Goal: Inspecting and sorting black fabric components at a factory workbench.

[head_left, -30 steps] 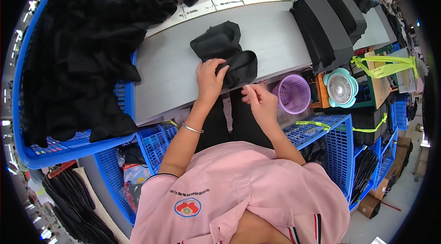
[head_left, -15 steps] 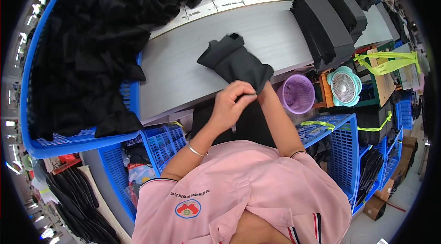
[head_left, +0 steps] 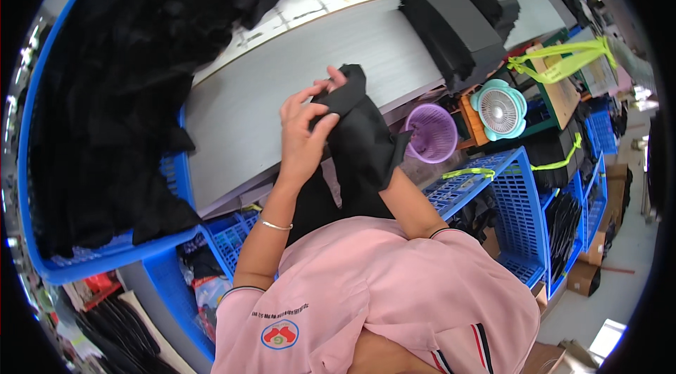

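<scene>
A black fabric tube [head_left: 358, 136] is pulled over my right hand and lower forearm [head_left: 410, 204], above my lap. Most of that hand is hidden inside, so its grip does not show. Fingertips [head_left: 336, 78] stick up at the tube's far end; whose hand they belong to is hard to make out. My left hand [head_left: 301, 136], with a silver bangle on its wrist, has thumb and fingers closed on the left edge of the fabric near that end. The grey tabletop [head_left: 239, 117] lies just beyond both hands.
A large blue basket [head_left: 116, 261] heaped with black fabric [head_left: 105, 106] stands at the left. Stacked black pieces [head_left: 454, 26] lie at the far right of the table. A purple bin [head_left: 431, 133], a turquoise fan [head_left: 500, 109] and blue crates [head_left: 522, 216] are on my right.
The fabric tube has come nearer my body and stands more upright along my right arm. My left hand has moved from its near end to its far end. The view has shifted slightly.
</scene>
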Demonstrator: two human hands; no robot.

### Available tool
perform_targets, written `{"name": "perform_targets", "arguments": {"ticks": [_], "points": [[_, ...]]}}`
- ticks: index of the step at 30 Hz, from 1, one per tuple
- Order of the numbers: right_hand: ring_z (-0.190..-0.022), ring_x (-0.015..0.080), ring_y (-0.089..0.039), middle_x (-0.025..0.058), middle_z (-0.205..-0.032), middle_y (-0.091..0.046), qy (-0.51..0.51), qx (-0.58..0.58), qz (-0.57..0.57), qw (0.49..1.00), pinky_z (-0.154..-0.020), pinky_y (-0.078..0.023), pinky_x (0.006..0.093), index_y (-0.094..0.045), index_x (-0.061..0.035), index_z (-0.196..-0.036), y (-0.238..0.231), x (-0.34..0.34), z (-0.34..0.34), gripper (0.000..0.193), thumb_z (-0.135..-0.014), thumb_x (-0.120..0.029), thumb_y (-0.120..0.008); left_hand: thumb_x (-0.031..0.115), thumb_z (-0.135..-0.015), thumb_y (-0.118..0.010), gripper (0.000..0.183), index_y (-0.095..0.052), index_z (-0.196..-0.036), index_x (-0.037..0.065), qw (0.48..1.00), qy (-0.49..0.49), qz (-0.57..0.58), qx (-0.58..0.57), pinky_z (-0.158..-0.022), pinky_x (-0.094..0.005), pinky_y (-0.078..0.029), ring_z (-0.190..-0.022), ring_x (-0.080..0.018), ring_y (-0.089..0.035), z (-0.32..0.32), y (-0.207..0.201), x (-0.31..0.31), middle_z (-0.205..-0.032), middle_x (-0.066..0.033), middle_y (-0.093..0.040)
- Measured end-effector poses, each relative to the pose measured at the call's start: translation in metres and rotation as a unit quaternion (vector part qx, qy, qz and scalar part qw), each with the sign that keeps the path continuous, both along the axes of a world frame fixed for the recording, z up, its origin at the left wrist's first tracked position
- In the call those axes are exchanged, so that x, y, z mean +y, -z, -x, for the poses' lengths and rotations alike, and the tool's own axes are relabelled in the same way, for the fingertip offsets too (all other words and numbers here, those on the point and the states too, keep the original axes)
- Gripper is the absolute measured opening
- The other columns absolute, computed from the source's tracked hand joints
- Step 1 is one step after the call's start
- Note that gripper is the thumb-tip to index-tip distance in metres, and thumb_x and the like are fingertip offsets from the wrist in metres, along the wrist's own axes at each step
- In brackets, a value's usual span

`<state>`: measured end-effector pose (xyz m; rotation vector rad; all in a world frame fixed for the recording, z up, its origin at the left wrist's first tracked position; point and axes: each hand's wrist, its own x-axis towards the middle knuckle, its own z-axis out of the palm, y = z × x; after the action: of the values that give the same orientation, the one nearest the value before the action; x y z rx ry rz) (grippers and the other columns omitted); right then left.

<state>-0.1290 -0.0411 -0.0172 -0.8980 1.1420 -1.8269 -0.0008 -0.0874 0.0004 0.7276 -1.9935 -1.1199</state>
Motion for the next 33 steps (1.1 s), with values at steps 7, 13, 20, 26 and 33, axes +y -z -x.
{"name": "perform_targets", "arguments": {"ticks": [7,13,20,26,33], "points": [[-0.114,0.0208,-0.058,0.0120,-0.122,-0.061,0.075,0.578,0.003,0.812,-0.096,-0.047,0.0319,-0.059,-0.0013,-0.122,-0.030,0.050,0.009,0.025,-0.099,-0.011,-0.054,0.014,-0.092,-0.069,0.009,-0.069,-0.089,0.005,0.929,0.063,-0.320,0.177,-0.112,-0.0401,-0.034,-0.137,-0.0269,-0.041,0.014,0.003,-0.018,-0.141,-0.0144,-0.051],[-0.111,0.0250,-0.061,0.0146,-0.123,-0.062,-0.015,0.322,-0.121,0.939,-0.091,-0.050,0.0327,-0.060,0.0016,-0.119,-0.042,0.019,0.030,0.026,-0.099,-0.012,-0.052,0.019,-0.086,-0.077,0.033,-0.062,-0.112,0.006,0.979,-0.168,-0.043,0.102,-0.113,-0.0441,-0.032,-0.137,-0.0334,-0.040,0.016,-0.016,0.005,-0.143,-0.0205,-0.047],[-0.103,0.0216,-0.063,0.0125,-0.115,-0.065,0.097,0.147,-0.055,0.983,-0.089,-0.051,0.0327,-0.060,-0.0001,-0.120,0.020,-0.007,0.041,0.026,-0.099,-0.014,-0.053,0.030,-0.072,-0.087,0.051,-0.067,-0.113,0.009,0.991,-0.014,0.127,0.033,-0.108,-0.0476,-0.035,-0.132,-0.0370,-0.042,0.016,-0.012,0.086,-0.143,-0.0143,-0.049],[-0.102,0.0184,-0.063,0.0091,-0.117,-0.064,0.123,0.141,-0.057,0.981,-0.091,-0.050,0.0323,-0.059,-0.0021,-0.126,0.029,-0.023,0.047,0.030,-0.100,-0.014,-0.053,0.013,-0.093,-0.068,0.012,-0.067,-0.092,0.002,0.946,0.027,-0.252,0.201,-0.071,-0.0264,-0.047,-0.076,-0.0115,-0.057,0.013,0.006,0.048,-0.084,-0.0046,-0.066],[-0.114,0.0198,-0.061,0.0091,-0.130,-0.057,-0.006,-0.056,-0.100,0.993,-0.105,-0.044,0.0345,-0.049,0.0015,-0.139,0.020,0.016,-0.061,0.042,-0.103,-0.021,-0.051,0.015,-0.093,-0.067,0.014,-0.068,-0.090,0.001,0.930,-0.169,-0.246,0.214,-0.066,-0.0262,-0.046,-0.071,-0.0075,-0.053,0.027,0.033,-0.062,-0.074,0.0003,-0.063]]}}
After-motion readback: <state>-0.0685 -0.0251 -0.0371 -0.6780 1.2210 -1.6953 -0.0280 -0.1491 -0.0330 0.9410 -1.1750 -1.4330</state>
